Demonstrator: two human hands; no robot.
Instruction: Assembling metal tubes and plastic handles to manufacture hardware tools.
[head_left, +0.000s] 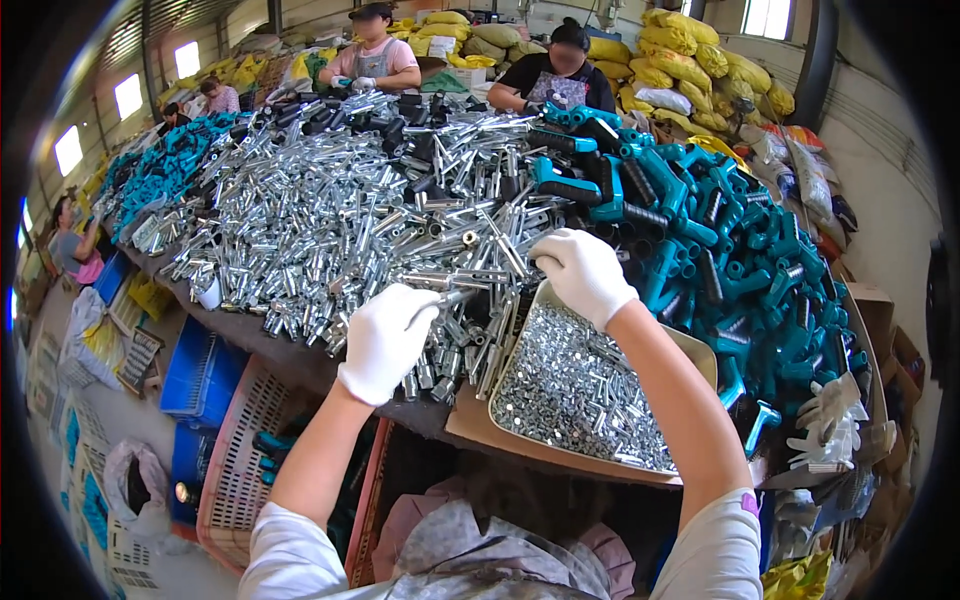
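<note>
My left hand (388, 342), in a white knit glove, is closed with thumb and fingers pinched on a short silver metal rod (457, 297) that points right over the metal heap. Higher up and to the right, my right hand (583, 277), also gloved, is closed in a pinch above the tray's far edge. Whatever its fingertips hold is hidden. Below it lies a shallow cream tray (703, 352) of small silver screws and nut-like pieces (570, 385). A big pile of silver metal rods and sockets (330, 200) spreads in front of both hands.
Teal pistol-shaped plastic housings (680, 190) with black grips are heaped at the right. White gloves (830, 425) lie at the right table edge. Red (235, 465) and blue crates (205, 370) stand below left. Co-workers (372, 55) sit across the table; yellow sacks (680, 65) are stacked behind.
</note>
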